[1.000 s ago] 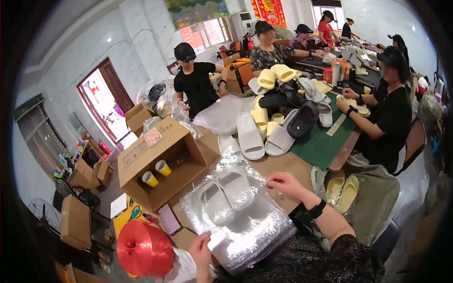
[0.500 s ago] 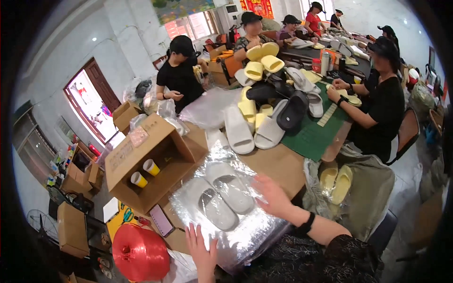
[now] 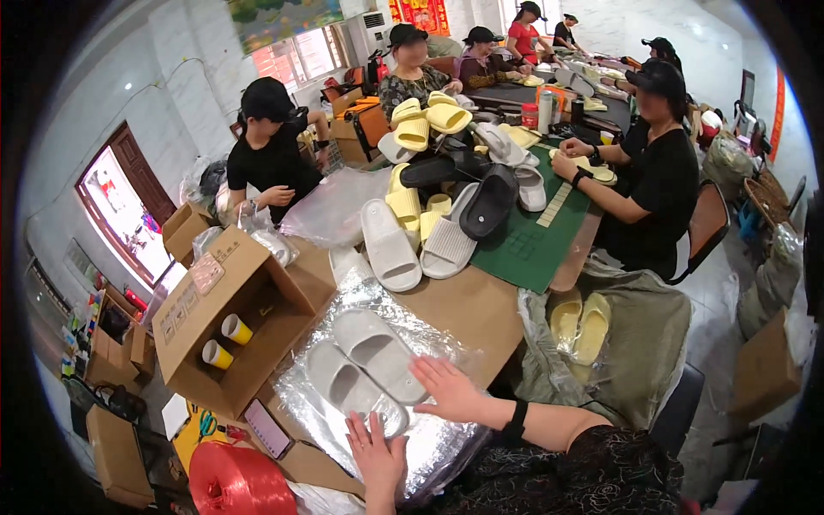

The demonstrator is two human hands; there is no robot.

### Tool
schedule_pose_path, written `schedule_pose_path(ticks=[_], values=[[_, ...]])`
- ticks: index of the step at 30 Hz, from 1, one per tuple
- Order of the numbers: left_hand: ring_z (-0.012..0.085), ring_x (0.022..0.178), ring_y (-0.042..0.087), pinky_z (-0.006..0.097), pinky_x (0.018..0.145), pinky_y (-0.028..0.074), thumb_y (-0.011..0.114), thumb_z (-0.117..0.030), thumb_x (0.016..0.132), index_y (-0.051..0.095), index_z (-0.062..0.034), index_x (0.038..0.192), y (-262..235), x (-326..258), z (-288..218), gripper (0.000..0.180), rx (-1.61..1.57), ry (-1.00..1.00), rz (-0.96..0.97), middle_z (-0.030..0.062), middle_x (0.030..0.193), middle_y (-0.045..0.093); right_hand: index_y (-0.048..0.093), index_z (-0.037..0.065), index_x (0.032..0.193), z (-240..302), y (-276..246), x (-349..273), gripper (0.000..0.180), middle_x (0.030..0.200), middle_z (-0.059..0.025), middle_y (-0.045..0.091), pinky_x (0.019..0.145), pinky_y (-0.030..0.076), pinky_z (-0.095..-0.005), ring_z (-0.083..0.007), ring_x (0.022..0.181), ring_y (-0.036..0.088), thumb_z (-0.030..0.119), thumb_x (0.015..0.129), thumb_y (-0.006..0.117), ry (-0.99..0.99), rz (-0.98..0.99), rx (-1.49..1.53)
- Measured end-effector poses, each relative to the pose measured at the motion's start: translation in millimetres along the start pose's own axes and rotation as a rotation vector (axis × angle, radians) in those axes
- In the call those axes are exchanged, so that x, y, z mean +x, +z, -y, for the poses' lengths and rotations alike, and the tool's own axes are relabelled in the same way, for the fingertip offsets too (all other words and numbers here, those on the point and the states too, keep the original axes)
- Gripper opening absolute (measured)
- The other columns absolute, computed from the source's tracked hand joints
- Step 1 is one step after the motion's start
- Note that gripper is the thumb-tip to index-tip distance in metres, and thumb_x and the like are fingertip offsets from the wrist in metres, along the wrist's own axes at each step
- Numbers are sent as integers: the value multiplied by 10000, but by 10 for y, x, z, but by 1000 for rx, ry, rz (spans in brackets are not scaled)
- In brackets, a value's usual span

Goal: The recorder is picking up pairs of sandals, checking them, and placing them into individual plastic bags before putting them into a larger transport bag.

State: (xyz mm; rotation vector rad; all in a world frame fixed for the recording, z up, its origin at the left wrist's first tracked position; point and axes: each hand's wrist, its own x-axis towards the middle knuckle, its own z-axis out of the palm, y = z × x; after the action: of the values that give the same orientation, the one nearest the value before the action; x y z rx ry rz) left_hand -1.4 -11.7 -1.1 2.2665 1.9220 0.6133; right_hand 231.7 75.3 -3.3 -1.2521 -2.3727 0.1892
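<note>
A pair of light grey slippers (image 3: 370, 330) lies side by side on a stack of clear, shiny plastic bags (image 3: 300, 429) in front of me. I cannot tell for sure whether a layer of film covers them. My left hand (image 3: 378, 451) is open, its spread fingers at the near end of the left slipper. Stretched flat, my right hand (image 3: 448, 390) touches the near right side of the other slipper, fingers pointing left. Neither hand grips anything.
A cardboard box (image 3: 232, 283) on its side holds two yellow-and-white cups (image 3: 227, 342). Nearby are a phone (image 3: 268, 427) and red twine (image 3: 232, 481). Piled slippers (image 3: 455, 189) stand beyond; yellow slippers (image 3: 590, 330) lie in a sack at right. Co-workers (image 3: 648, 172) surround the table.
The view has swung right, so the scene sits further left. Both hands have come closer to the slippers: the left up to their near end, the right onto the right slipper's edge.
</note>
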Motion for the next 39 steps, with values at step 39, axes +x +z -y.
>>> schedule_pose_path(ticks=[39], values=[[426, 1480, 216, 565, 1179, 225, 625, -450, 920, 405, -180, 1506, -8, -52, -25, 681, -92, -41, -96, 227, 1609, 219, 525, 78, 1385, -243, -425, 44, 561, 1498, -226, 390, 1128, 273, -555, -437, 1380, 349, 366, 920, 647, 81, -77, -34]])
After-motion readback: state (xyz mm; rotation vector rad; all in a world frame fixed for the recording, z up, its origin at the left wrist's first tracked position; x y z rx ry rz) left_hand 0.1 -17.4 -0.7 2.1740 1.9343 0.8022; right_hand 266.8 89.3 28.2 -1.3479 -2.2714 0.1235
